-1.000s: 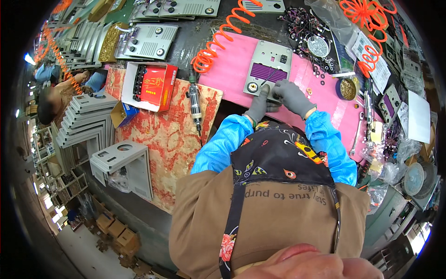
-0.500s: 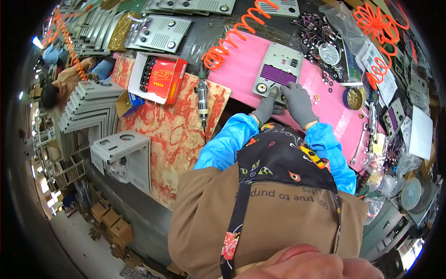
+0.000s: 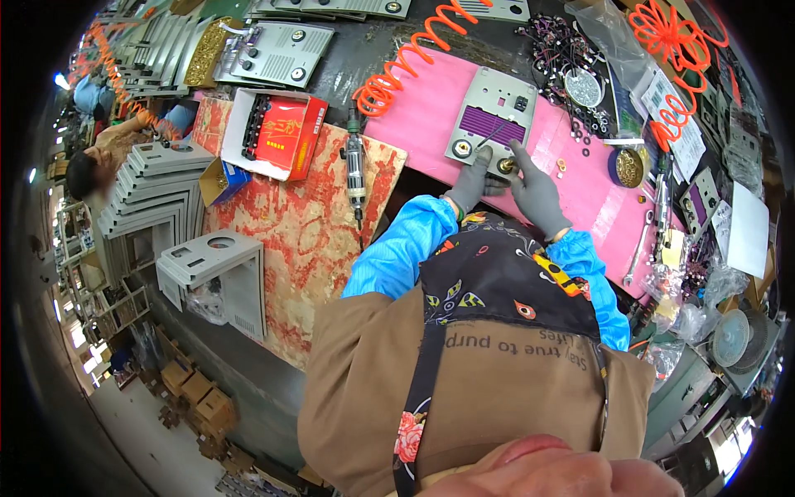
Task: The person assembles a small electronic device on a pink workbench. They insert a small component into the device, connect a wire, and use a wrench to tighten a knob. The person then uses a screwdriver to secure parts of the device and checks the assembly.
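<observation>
A light-grey metal panel (image 3: 497,95) with a purple striped section lies on the pink mat in front of me. My left hand (image 3: 470,184), in a grey glove, grips its near edge, the thumb on top and the other fingers partly hidden. A round fitting (image 3: 462,148) sits at the panel's near left corner. At the near right corner a brass fitting (image 3: 506,165) shows beside my right hand (image 3: 539,197), also gloved. The right fingers are apart, stretched along the panel's right edge; whether they touch the brass fitting I cannot tell.
Right of the panel stand a tin of small brass parts (image 3: 629,168) and a dish of small silvery parts (image 3: 584,89). A wrench (image 3: 638,246) lies farther right. Leftward are a power screwdriver (image 3: 355,170), a red-and-white box (image 3: 286,137) and stacked grey housings (image 3: 161,166). An orange coiled hose (image 3: 414,58) hangs ahead.
My right hand has drawn back slightly toward me and its fingers have spread, uncovering the brass fitting. My left hand stays at the panel's near edge. The whole view has shifted slightly.
</observation>
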A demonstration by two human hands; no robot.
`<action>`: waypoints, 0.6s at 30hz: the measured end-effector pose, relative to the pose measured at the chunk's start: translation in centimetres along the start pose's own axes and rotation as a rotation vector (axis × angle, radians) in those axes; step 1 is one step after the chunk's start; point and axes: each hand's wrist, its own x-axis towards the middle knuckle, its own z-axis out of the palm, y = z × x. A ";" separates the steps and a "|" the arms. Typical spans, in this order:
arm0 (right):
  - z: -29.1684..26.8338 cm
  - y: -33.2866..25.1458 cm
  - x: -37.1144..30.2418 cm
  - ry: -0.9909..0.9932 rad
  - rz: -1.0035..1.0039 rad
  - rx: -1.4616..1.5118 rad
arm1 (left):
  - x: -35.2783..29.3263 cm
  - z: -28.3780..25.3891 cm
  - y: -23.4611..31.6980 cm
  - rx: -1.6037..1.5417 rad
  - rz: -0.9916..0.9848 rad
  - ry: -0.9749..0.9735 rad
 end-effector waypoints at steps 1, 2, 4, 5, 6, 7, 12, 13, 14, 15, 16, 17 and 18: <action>-0.5 0.0 -0.1 -0.099 0.133 0.024 | 0.0 0.1 0.0 0.005 0.000 0.002; -1.1 -0.1 -0.2 -0.197 0.266 0.049 | -0.1 0.3 0.0 0.009 -0.001 0.003; -1.3 -1.0 -0.6 -0.049 0.178 -0.022 | -0.3 0.2 0.0 0.027 -0.001 0.006; -1.3 -1.3 -0.6 0.024 0.133 -0.058 | -0.2 0.2 0.0 0.024 0.005 0.005; -0.9 -1.0 -0.7 0.019 0.118 -0.012 | -0.1 0.2 0.0 0.022 0.010 0.004; -0.4 -0.5 -0.8 0.013 0.102 0.035 | -0.1 0.1 -0.1 0.018 0.015 0.003; -0.8 -0.5 -0.6 0.004 0.106 0.030 | -0.4 0.3 0.0 0.034 0.016 0.015; 0.2 -0.2 -0.6 0.097 0.002 0.007 | -0.4 0.4 0.1 0.033 0.015 0.012; 0.7 0.1 -0.6 0.190 -0.102 -0.017 | -0.4 0.3 -0.1 0.026 0.022 0.018; 0.3 -0.1 -0.5 0.080 0.017 0.011 | -0.4 0.3 -0.2 0.021 0.032 0.022; -0.5 -0.3 -0.5 -0.029 0.135 0.040 | -0.4 0.2 -0.2 0.016 0.041 0.027; -0.9 -0.5 -0.5 -0.139 0.252 0.069 | -0.3 0.2 -0.1 0.018 0.038 0.024; -0.4 -0.2 -0.5 -0.021 0.139 -0.005 | -0.5 0.3 0.0 0.020 0.031 0.021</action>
